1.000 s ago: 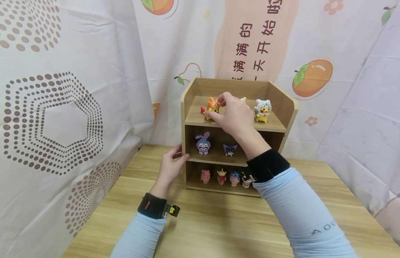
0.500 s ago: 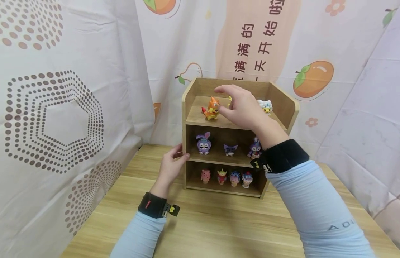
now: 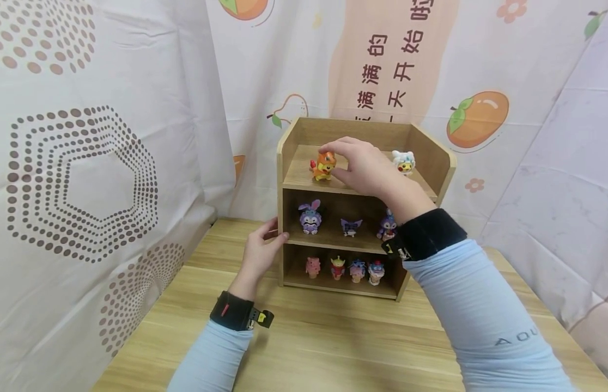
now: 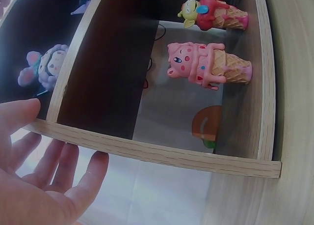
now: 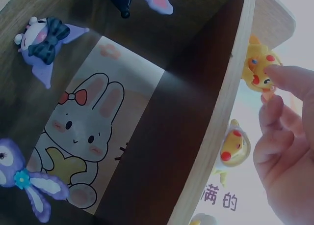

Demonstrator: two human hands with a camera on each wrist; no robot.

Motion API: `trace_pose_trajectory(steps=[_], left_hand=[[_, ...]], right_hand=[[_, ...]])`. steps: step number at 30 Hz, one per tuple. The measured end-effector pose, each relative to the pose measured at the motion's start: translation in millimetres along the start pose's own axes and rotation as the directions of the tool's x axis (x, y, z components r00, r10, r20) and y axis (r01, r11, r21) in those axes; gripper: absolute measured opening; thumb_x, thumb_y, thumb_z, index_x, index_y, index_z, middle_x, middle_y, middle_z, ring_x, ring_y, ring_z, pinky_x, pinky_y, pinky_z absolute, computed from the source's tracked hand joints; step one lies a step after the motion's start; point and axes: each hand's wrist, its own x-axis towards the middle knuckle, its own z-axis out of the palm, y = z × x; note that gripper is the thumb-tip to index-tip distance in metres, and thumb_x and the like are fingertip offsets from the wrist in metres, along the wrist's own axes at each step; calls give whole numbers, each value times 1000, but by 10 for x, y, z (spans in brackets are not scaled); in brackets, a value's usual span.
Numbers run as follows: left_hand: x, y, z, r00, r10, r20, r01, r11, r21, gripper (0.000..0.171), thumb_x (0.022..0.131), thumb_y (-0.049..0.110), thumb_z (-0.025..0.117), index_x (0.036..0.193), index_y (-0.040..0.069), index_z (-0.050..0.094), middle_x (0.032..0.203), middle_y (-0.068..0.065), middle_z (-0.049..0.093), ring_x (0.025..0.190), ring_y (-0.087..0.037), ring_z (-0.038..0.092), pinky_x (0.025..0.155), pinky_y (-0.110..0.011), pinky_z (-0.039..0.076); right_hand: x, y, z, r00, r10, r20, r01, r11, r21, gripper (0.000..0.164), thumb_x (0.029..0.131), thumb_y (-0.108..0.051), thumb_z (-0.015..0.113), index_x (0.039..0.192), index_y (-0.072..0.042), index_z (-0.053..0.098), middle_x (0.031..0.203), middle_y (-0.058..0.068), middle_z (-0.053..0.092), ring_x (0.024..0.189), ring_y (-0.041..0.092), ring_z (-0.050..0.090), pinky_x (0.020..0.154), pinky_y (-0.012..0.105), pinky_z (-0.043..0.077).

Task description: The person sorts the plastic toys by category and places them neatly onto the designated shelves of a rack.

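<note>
A small wooden shelf unit (image 3: 279, 209) with three levels stands on the table. On its top level is an orange-hooded yellow figurine (image 3: 326, 164). My right hand (image 3: 365, 166) pinches this figurine, index finger at its head and thumb at its face, as the right wrist view also shows. Behind that hand, a yellow figurine in a white hood (image 5: 234, 146) is hidden from the head view. A fluffy white-hooded figurine (image 3: 404, 161) stands farther right. My left hand (image 3: 261, 249) grips the unit's left side panel, thumb at the front edge and fingers outside.
The middle level carries a purple long-eared figurine (image 3: 310, 218), a dark-eared one (image 3: 350, 227) and another purple one (image 3: 387, 224) partly behind my right wrist. Several cone-based figurines, including a pink one (image 3: 312, 267), line the bottom. Wood-grain table (image 3: 304, 343) extends in front; curtains hang behind.
My right hand drew back right from the orange-hooded figurine with fingers spread, then came back down and left onto it. The figurine has turned slightly. My left hand stays put.
</note>
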Motion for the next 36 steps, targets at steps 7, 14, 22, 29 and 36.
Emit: trace_pose_trajectory(steps=[7, 14, 22, 29, 36], left_hand=[[5, -2, -2, 1000, 1, 1, -1, 1000, -7, 54, 94, 13, 73, 145, 7, 58, 136, -13, 62, 119, -32, 62, 93, -44, 56], [3, -28, -3, 1000, 1, 4, -1, 1000, -1, 53, 94, 13, 74, 144, 7, 58, 136, -12, 63, 119, -31, 62, 93, -45, 56], [0, -25, 7, 1000, 17, 0, -17, 1000, -4, 53, 93, 13, 73, 144, 5, 58, 135, -14, 63, 118, -33, 62, 92, -43, 56], [5, -9, 5, 1000, 12, 1, -12, 1000, -8, 53, 94, 12, 73, 144, 5, 58, 136, -14, 63, 118, -32, 62, 92, -45, 56], [-21, 45, -1, 1000, 21, 8, -21, 1000, -3, 53, 94, 10, 73, 144, 0, 56, 137, -21, 60, 120, -38, 61, 93, -49, 55]], right_hand=[[63, -69, 53, 998, 32, -57, -34, 998, -44, 38, 96, -22, 73, 134, -17, 66, 136, 7, 63, 126, 30, 57, 101, 51, 47], [104, -151, 94, 994, 79, -77, -82, 996, -36, 38, 96, -24, 73, 133, -16, 67, 133, 6, 66, 122, 29, 60, 98, 50, 49], [142, -165, 128, 990, 118, -77, -122, 992, -43, 39, 97, -25, 73, 134, -16, 66, 136, 6, 65, 122, 30, 61, 98, 51, 49], [165, -161, 164, 987, 127, -98, -133, 989, -59, 39, 97, -26, 72, 135, -17, 66, 136, 5, 65, 118, 32, 63, 90, 51, 52], [172, -160, 188, 985, 133, -111, -140, 988, -61, 40, 97, -27, 72, 135, -18, 66, 138, 4, 63, 118, 31, 62, 87, 50, 53]])
